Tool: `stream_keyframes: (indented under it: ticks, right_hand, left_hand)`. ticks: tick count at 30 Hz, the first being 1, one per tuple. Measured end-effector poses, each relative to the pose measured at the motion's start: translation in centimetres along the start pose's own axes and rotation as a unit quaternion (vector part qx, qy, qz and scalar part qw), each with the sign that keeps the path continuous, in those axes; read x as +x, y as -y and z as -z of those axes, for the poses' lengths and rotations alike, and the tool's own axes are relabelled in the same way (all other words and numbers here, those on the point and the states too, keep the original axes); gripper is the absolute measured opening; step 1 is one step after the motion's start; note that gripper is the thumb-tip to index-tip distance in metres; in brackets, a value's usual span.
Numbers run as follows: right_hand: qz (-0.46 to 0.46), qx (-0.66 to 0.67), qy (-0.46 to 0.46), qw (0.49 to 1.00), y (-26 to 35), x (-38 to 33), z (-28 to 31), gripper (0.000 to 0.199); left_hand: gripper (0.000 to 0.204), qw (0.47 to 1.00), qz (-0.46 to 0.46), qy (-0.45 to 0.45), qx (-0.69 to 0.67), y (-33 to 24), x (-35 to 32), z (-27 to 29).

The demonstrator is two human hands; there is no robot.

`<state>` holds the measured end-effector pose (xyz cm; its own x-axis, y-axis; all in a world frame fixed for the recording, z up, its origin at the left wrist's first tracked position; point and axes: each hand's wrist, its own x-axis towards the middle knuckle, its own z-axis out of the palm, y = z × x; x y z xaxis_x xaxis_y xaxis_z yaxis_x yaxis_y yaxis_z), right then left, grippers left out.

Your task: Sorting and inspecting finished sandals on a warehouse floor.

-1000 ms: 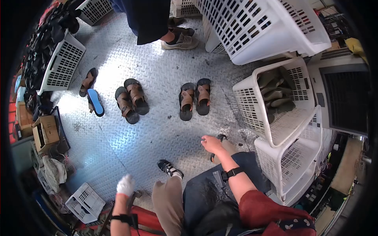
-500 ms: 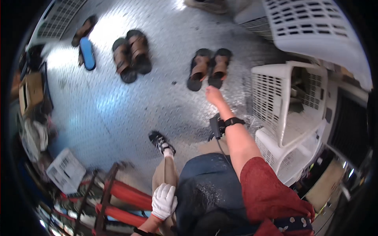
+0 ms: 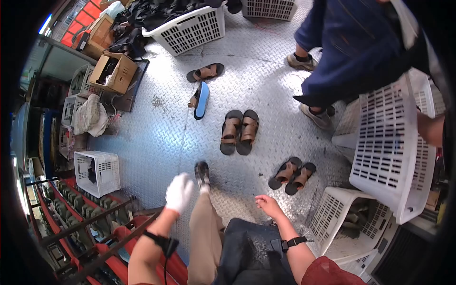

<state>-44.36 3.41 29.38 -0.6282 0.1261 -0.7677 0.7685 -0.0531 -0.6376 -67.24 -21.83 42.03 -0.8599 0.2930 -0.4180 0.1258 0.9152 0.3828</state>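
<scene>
My left hand [image 3: 179, 192], in a white glove, is raised above my left leg over the metal floor. Its fingers are smeared by motion, and no held thing shows. My bare right hand [image 3: 269, 206] hovers in front of my dark apron, fingers loosely bent and apart, holding nothing. Nearest to it, beyond the fingertips, a pair of brown sandals [image 3: 292, 175] lies on the floor. Farther off stands a second pair of brown sandals [image 3: 240, 132], side by side. Beyond them a blue-soled sandal [image 3: 201, 100] rests on its side, near another brown sandal [image 3: 205, 72].
At right, a person in dark blue trousers [image 3: 342, 52] grips a white plastic basket [image 3: 387, 147]. Another white basket [image 3: 327, 218] lies tipped below it. A full basket [image 3: 190, 31], cardboard box [image 3: 114, 73] and small crate [image 3: 97, 173] line the left side, with a red-barred rack [image 3: 104, 251] nearer.
My view has swung, bringing more of the far and left floor in. My right hand has drawn back from the nearer sandals. My left hand has risen off my leg.
</scene>
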Motion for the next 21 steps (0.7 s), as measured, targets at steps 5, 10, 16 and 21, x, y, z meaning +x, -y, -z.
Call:
stream_keyframes:
  ticks: [5, 10, 16, 21]
  right_hand:
    - [0.025, -0.014, -0.056, 0.998, 7.9, 11.5, 1.3, 0.028]
    - [-0.021, -0.001, -0.159, 0.987, 11.8, 21.2, 0.2, 0.026]
    - [-0.127, 0.131, -0.091, 0.979, 14.7, 30.0, -10.0, 0.024]
    - [-0.174, 0.189, -0.049, 0.965, 17.7, 32.4, -14.6, 0.023]
  left_hand:
    - [0.053, 0.962, 0.23, 0.085, -0.12, 13.4, 24.7, -6.9]
    - [0.074, 0.93, 0.272, 0.111, -0.221, 16.0, 47.4, -18.3]
    - [0.031, 0.618, 0.34, 0.08, -0.704, 17.0, 58.2, -22.1]
    - [0.018, 0.905, 0.072, -0.009, -0.42, 9.8, 54.1, -16.8]
